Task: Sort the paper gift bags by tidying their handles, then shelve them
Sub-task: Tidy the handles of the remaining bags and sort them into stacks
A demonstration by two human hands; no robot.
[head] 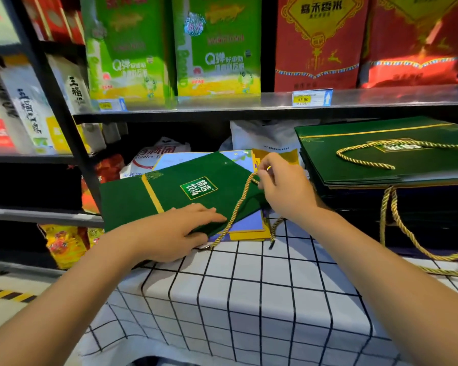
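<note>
Right, the left hand [180, 231] lies flat with straight fingers on the near edge of the green gift bag [175, 194], pinning it to the checked tablecloth [249, 299], while the right hand [283, 188] pinches the gold rope handle [238, 204] and lifts its loop over the bag face. Midway, I'd say: a stack of green bags [381, 159] sits at right, one handle laid on top (others dangle below), and more flat bags [249, 228] wait underneath. Behind, a dark metal shelf [249, 107] carries green and red boxes.
</note>
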